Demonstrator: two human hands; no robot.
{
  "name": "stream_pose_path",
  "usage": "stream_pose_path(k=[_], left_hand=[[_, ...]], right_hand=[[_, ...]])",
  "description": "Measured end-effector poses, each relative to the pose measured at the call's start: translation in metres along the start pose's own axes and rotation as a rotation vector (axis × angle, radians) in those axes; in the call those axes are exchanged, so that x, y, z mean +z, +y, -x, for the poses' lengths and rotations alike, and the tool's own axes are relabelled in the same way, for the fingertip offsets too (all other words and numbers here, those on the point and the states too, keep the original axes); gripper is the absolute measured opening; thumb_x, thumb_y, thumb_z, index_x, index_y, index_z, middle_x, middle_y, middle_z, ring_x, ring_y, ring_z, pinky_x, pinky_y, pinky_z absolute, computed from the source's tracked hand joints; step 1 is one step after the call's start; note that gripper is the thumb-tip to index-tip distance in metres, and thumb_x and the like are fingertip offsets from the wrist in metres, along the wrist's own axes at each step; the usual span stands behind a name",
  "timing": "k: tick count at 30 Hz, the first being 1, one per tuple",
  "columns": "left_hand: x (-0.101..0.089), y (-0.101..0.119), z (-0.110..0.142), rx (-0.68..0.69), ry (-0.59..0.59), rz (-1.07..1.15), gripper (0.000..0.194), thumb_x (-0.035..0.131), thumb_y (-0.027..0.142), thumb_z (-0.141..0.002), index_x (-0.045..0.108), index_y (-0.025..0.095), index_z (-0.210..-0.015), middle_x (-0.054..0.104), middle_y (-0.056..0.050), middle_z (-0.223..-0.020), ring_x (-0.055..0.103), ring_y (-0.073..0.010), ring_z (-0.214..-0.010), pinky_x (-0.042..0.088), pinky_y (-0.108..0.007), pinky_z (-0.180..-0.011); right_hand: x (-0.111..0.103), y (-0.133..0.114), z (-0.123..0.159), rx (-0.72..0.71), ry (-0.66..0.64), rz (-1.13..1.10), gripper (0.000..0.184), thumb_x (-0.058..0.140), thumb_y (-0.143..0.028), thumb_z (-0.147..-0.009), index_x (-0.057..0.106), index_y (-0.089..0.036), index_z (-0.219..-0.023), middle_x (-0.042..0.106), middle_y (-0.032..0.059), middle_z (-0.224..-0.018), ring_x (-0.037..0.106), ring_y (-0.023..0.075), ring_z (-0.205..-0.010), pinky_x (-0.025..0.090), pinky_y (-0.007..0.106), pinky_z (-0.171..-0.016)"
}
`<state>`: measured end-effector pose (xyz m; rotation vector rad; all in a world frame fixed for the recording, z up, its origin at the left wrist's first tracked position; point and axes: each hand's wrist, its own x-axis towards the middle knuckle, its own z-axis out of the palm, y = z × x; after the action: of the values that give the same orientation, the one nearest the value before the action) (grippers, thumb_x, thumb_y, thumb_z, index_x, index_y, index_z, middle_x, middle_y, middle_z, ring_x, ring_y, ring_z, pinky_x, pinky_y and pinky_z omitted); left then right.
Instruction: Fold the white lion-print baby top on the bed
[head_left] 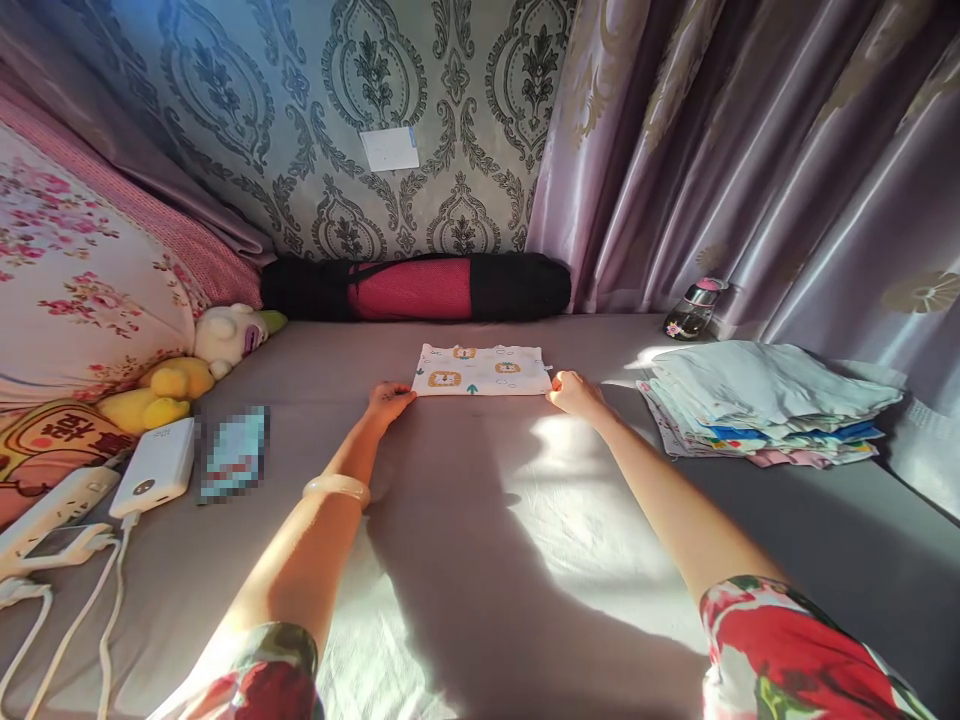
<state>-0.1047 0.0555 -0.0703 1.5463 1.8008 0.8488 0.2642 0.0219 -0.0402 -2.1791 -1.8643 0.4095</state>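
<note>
A white cloth (484, 372) printed with orange lion-like faces and green leaves lies folded into a flat rectangle on the grey sheet (450, 600). My left hand (390, 400) pinches its near left corner, and a pale bangle (337, 488) circles that forearm. At the near right corner, my right hand (576, 393) has its fingers closed on the cloth's edge. To the right of my right hand lies a stack of folded cloths (772, 385), mostly pale, with blue and pink layers lower down.
A black and red rolled bag (412, 287) lies along the wall. Behind the stack stands a dark bottle (694, 310) with a pink lid. On the left are a white power bank (155, 465), a power strip (56, 510) with cables, a blurred-out packet (234, 453) and plush toys (161, 390).
</note>
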Motion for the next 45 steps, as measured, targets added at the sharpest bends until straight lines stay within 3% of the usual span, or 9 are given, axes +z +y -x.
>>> stream_pose_path(k=[5, 10, 15, 18, 20, 24, 35, 41, 45], left_hand=[[0.001, 0.002, 0.001, -0.053, 0.056, -0.057, 0.025, 0.067, 0.036, -0.068, 0.075, 0.017, -0.083, 0.069, -0.004, -0.078, 0.064, -0.0224, -0.084, 0.049, -0.028, -0.068], [-0.001, 0.005, -0.004, -0.077, 0.069, -0.098, 0.028, 0.065, 0.037, -0.074, 0.073, 0.016, -0.09, 0.071, -0.006, -0.088, 0.065, -0.0234, -0.088, 0.05, -0.03, -0.073], [0.02, 0.031, -0.008, 0.157, 0.24, -0.376, 0.036, 0.055, 0.035, -0.087, 0.066, 0.013, -0.113, 0.067, -0.014, -0.119, 0.056, -0.0289, -0.119, 0.043, -0.04, -0.102], [0.048, 0.059, -0.007, 0.404, 0.14, -0.531, 0.041, 0.046, 0.033, -0.093, 0.058, 0.016, -0.129, 0.059, -0.013, -0.135, 0.052, -0.0283, -0.126, 0.042, -0.042, -0.106], [0.067, 0.077, -0.007, 0.489, 0.053, -0.604, 0.045, 0.043, 0.032, -0.096, 0.051, 0.017, -0.138, 0.051, -0.011, -0.146, 0.043, -0.0269, -0.137, 0.036, -0.042, -0.112], [0.091, 0.097, -0.015, 0.476, -0.065, -0.708, 0.05, 0.032, 0.029, -0.099, 0.04, 0.015, -0.147, 0.039, -0.011, -0.156, 0.026, -0.027, -0.148, 0.022, -0.045, -0.12], [0.111, 0.072, -0.029, 0.474, -0.073, -0.736, 0.054, 0.021, 0.034, -0.102, 0.036, 0.02, -0.152, 0.034, -0.006, -0.16, 0.023, -0.0253, -0.15, 0.019, -0.051, -0.121], [0.109, 0.074, -0.029, 0.446, -0.069, -0.731, 0.054, 0.022, 0.037, -0.102, 0.036, 0.022, -0.152, 0.034, -0.006, -0.16, 0.025, -0.0245, -0.149, 0.019, -0.048, -0.121], [0.105, 0.073, -0.029, 0.414, -0.059, -0.737, 0.055, 0.026, 0.041, -0.102, 0.037, 0.023, -0.152, 0.033, -0.007, -0.16, 0.028, -0.0253, -0.148, 0.022, -0.046, -0.121]], right_hand=[[-0.005, 0.001, 0.004, -0.041, -0.025, 0.096, 0.016, 0.057, -0.026, -0.081, 0.066, -0.021, -0.094, 0.069, 0.0081, -0.105, 0.064, 0.0233, -0.097, 0.042, 0.027, -0.072], [-0.019, -0.002, 0.004, -0.006, -0.144, 0.094, 0.018, 0.057, -0.022, -0.083, 0.066, -0.022, -0.098, 0.07, 0.0069, -0.106, 0.065, 0.0223, -0.094, 0.042, 0.027, -0.069], [-0.016, -0.037, -0.004, -0.069, 0.202, 0.119, 0.034, 0.037, -0.021, -0.095, 0.064, -0.018, -0.116, 0.065, 0.0139, -0.122, 0.061, 0.0245, -0.11, 0.045, 0.031, -0.083], [0.005, -0.072, -0.011, -0.292, 0.219, 0.139, 0.043, 0.031, -0.02, -0.098, 0.059, -0.013, -0.129, 0.058, 0.0167, -0.136, 0.055, 0.0239, -0.123, 0.039, 0.034, -0.102], [0.02, -0.093, -0.017, -0.397, 0.183, 0.192, 0.049, 0.029, -0.024, -0.099, 0.049, -0.011, -0.142, 0.044, 0.0156, -0.152, 0.037, 0.0259, -0.141, 0.027, 0.042, -0.115], [0.042, -0.115, -0.033, -0.379, 0.058, 0.263, 0.054, 0.026, -0.026, -0.099, 0.039, -0.013, -0.151, 0.032, 0.0115, -0.16, 0.022, 0.0264, -0.149, 0.016, 0.052, -0.119], [0.067, -0.098, -0.044, -0.404, 0.105, 0.235, 0.056, 0.023, -0.03, -0.1, 0.036, -0.018, -0.153, 0.03, 0.0052, -0.161, 0.025, 0.025, -0.148, 0.016, 0.051, -0.12], [0.068, -0.098, -0.044, -0.404, 0.131, 0.25, 0.054, 0.023, -0.031, -0.101, 0.038, -0.021, -0.152, 0.033, 0.0048, -0.16, 0.027, 0.0243, -0.148, 0.018, 0.049, -0.119], [0.068, -0.096, -0.046, -0.356, 0.163, 0.247, 0.056, 0.024, -0.031, -0.1, 0.04, -0.014, -0.151, 0.035, 0.0087, -0.159, 0.028, 0.0246, -0.147, 0.02, 0.046, -0.119]])
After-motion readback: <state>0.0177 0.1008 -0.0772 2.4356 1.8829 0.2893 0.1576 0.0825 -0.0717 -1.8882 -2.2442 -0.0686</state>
